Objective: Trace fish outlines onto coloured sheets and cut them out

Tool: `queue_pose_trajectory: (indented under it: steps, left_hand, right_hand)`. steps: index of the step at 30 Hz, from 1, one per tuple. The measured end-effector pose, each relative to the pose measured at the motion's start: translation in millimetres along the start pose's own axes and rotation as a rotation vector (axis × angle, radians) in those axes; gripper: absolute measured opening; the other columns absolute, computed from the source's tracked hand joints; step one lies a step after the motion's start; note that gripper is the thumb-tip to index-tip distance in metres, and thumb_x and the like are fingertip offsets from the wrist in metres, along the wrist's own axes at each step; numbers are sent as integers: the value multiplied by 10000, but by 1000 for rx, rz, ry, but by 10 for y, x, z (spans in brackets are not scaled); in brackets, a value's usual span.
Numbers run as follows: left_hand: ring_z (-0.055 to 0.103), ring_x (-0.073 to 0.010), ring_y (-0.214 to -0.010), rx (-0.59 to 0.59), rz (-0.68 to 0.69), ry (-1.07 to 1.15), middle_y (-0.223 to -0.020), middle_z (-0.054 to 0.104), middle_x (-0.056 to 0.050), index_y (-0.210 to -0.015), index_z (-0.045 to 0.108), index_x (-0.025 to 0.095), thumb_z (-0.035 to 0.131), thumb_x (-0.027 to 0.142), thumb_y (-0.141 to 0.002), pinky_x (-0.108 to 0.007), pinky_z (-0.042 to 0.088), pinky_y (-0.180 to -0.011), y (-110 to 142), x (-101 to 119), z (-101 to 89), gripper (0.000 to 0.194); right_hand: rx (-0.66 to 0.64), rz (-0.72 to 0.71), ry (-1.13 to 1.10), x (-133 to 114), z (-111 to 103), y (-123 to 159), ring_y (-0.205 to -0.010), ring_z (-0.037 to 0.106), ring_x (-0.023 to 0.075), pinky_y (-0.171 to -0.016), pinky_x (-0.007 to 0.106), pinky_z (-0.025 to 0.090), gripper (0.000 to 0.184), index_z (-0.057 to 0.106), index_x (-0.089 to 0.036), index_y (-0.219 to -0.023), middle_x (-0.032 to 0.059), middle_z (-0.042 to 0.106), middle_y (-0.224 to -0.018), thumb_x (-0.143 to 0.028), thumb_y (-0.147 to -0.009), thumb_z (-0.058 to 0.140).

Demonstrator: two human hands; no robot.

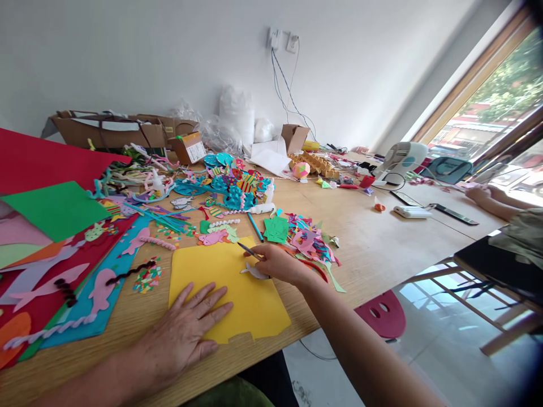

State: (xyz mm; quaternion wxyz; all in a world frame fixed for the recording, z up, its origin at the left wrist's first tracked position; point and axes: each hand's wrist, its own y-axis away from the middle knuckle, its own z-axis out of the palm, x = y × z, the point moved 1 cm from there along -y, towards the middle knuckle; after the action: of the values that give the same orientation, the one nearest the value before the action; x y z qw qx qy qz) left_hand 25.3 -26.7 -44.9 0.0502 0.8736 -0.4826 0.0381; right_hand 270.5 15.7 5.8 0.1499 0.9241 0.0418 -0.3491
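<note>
A sheet of yellow paper [203,265] lies on the wooden table in front of me, with a small notch in its near edge. My left hand [182,328] rests flat on its lower left part, fingers spread. Over the paper's right side, my right hand [278,263] is closed around a dark pen [249,250], which slants up and to the left. Partly under that hand lies a small grey fish-like cutout [254,272]. Pink and light green fish cutouts [216,236] touch or lie close to the paper's far edge, and a teal marker [255,227] lies beyond it.
Paper scraps [309,237] and green paper [276,229] are right of the sheet. Coloured sheets [55,209] with pink fish cutouts pile up at left. Pipe cleaners, glue bottles [270,192] and cardboard boxes [110,133] stand behind. Another person's arm [487,200] rests at far right.
</note>
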Motion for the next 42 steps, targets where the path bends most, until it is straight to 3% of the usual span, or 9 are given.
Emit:
queue_pose_trajectory:
  steps: [7,13,18,20,23,29,34,42]
  left_hand:
    - [251,-291,-1347,-67,-48,21,-1478,263,-31,-1391,257,349,257,597,-892,-563,216,-1058,-103,-10,-137,558]
    - [264,-285,-1343,-39,-26,-3,-1469,291,-42,-1383,319,303,295,546,-909,-559,235,-1057,-58,-3,-137,533]
    - [388,-229,-1278,92,37,-2,-1396,437,-64,-1331,434,219,347,233,-935,-466,291,-1072,-71,25,-225,406]
    - [434,-211,-1240,105,72,18,-1345,495,-85,-1291,483,164,326,71,-878,-393,354,-1048,-114,67,-278,451]
    - [483,-200,-1187,94,135,45,-1283,545,-109,-1257,508,112,307,-37,-795,-333,418,-997,-210,172,-351,525]
    - [551,-208,-1061,80,256,62,-1179,594,-115,-1186,541,112,355,-10,-814,-325,469,-919,-428,366,-408,433]
    - [540,-242,-1045,80,299,-21,-1162,586,-112,-1207,511,147,405,63,-854,-379,480,-879,-499,345,-304,378]
    - [542,-215,-980,142,299,-46,-1091,593,-69,-1212,500,185,433,72,-867,-352,474,-856,-523,331,-254,369]
  right_hand:
    - [50,4,4,-39,-32,-42,-519,452,86,-465,183,314,451,654,-192,-1049,-22,511,-629,-64,-653,479]
    - [148,-62,-95,-109,20,286,-500,421,70,-456,170,304,354,640,-158,-992,-34,490,-605,-70,-695,467]
    - [233,-69,-96,-122,142,592,-539,460,78,-494,181,319,223,654,-149,-888,-16,537,-642,-98,-743,492]
    - [276,-64,-52,-104,201,661,-574,481,88,-516,189,320,170,652,-143,-806,-2,559,-667,-95,-751,499]
    - [306,-50,-2,-59,284,709,-604,493,100,-533,196,317,126,611,-140,-691,4,557,-667,-79,-739,512]
    - [362,-47,134,-6,402,744,-695,522,128,-606,215,320,113,593,-146,-705,32,588,-746,-66,-728,517]
    - [373,20,191,-1,451,736,-729,536,138,-630,220,325,122,608,-157,-767,41,611,-802,-86,-748,511]
    - [422,118,195,-39,450,643,-756,560,159,-641,228,342,130,645,-168,-789,56,633,-795,-151,-795,516]
